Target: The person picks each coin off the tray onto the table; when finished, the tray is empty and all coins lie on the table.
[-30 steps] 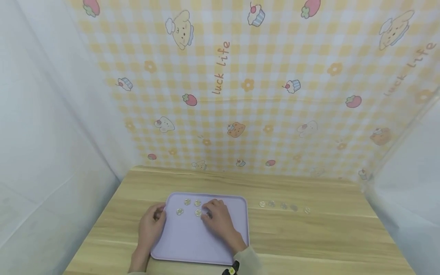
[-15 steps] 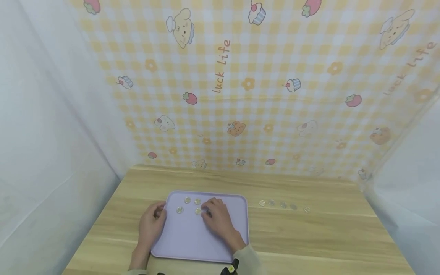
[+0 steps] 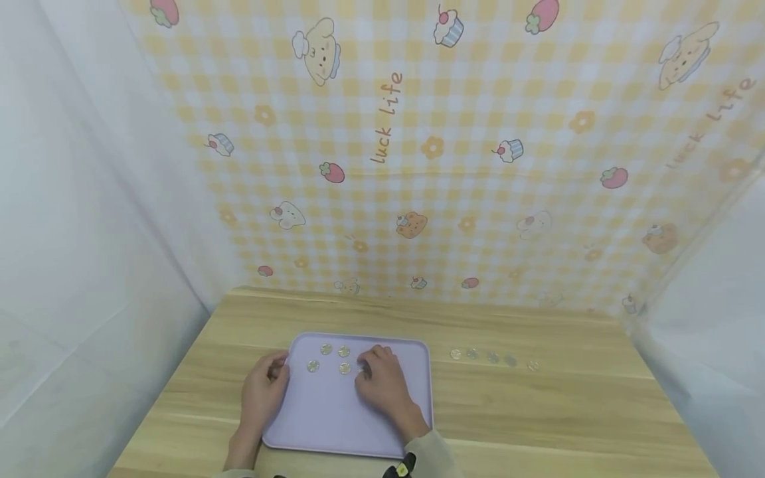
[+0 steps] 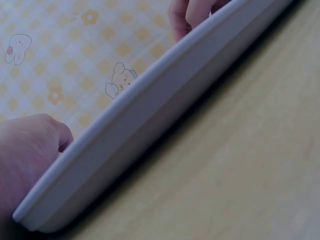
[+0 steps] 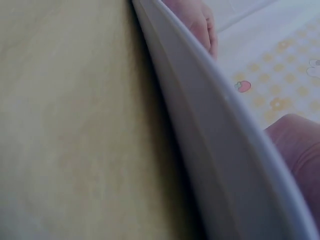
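Observation:
A lilac tray [image 3: 335, 418] lies on the table. Several round, gold-toned coins [image 3: 344, 368] sit in its upper left part. My left hand [image 3: 263, 392] holds the tray's left rim with curled fingers. Over the middle of the tray, my right hand [image 3: 385, 385] has thumb and fingers bent round a small coin [image 3: 363, 372], mostly hidden by the fingers. In the left wrist view the tray's side wall [image 4: 150, 105] hides the coins. The right wrist view likewise shows mainly the tray's outer wall [image 5: 210, 120].
Right of the tray, several more coins [image 3: 493, 357] lie in a loose row on the wooden table [image 3: 538, 418]. A yellow checked cloth [image 3: 466, 199] hangs behind the table. White sheets [image 3: 89, 265] flank both sides.
My right hand has shifted slightly to the right, away from the nearest coin on the tray, which now shows whole. The left hand has stayed at the rim.

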`<state>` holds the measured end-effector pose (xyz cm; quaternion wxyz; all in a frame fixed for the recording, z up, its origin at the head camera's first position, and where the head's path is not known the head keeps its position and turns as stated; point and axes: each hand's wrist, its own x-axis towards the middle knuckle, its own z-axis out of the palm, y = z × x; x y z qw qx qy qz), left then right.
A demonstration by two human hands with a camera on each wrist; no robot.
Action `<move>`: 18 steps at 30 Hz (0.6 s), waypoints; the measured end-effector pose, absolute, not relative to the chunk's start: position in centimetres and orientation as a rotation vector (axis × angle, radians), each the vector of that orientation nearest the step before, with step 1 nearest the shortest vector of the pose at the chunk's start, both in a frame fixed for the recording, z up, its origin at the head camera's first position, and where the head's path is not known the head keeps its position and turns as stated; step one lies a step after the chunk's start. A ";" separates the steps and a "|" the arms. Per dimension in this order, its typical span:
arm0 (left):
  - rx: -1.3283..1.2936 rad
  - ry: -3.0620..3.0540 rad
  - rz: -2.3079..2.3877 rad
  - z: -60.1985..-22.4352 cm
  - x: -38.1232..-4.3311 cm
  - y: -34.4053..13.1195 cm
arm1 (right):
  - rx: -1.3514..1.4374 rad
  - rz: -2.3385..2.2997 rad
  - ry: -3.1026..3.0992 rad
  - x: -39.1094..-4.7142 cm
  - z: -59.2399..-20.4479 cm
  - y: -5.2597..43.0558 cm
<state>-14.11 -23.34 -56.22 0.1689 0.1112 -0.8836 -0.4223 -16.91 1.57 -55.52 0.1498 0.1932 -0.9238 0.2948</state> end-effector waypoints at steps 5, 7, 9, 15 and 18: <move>0.315 -2.525 -1.197 -56.0 -14.0 -23.2 | 0.539 0.858 -2.644 -16.8 -55.4 1.6; 0.315 -2.528 -1.191 -55.9 -14.0 -23.2 | 0.530 0.862 -2.633 -16.8 -55.4 1.6; 0.319 -2.527 -1.186 -55.9 -14.0 -23.2 | 0.525 0.869 -2.622 -16.8 -55.5 1.6; 0.319 -2.526 -1.189 -56.2 -14.1 -23.4 | 0.504 0.922 -2.620 -16.9 -55.7 1.4; 0.315 -2.531 -1.184 -56.4 -14.3 -23.4 | 0.497 0.942 -2.616 -17.0 -55.7 1.4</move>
